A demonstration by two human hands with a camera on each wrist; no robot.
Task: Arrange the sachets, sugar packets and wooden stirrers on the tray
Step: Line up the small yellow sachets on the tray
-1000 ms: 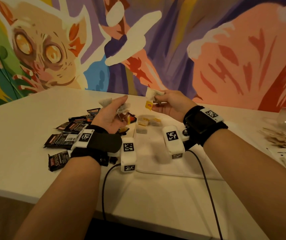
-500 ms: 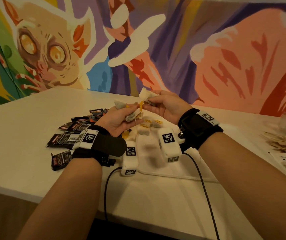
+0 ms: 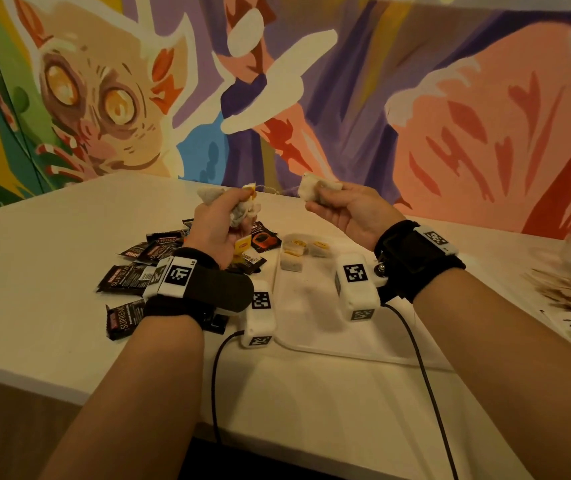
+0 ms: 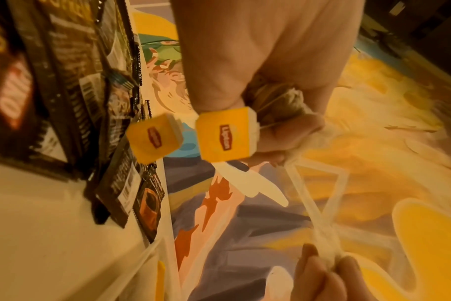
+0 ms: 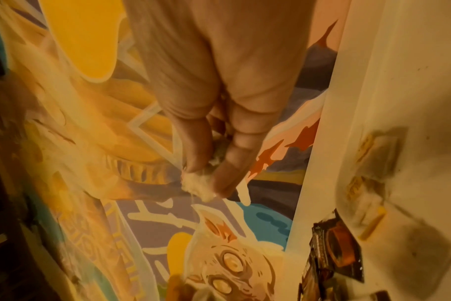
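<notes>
Painted mural wall behind a white table. Both hands raised over the tray's far-left corner: left hand clenched round a bunch of tea bags, right hand pinching 1 tea bag, a string taut between them. Looks tangled. Ease it out slowly, don't yank, or paper tears. 3 bags already on tray; black sachets near table's left edge.

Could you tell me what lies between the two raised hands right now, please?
In the head view, a thin taut string spans the gap between the left hand and the right hand, joining the tea bags they hold.
</notes>
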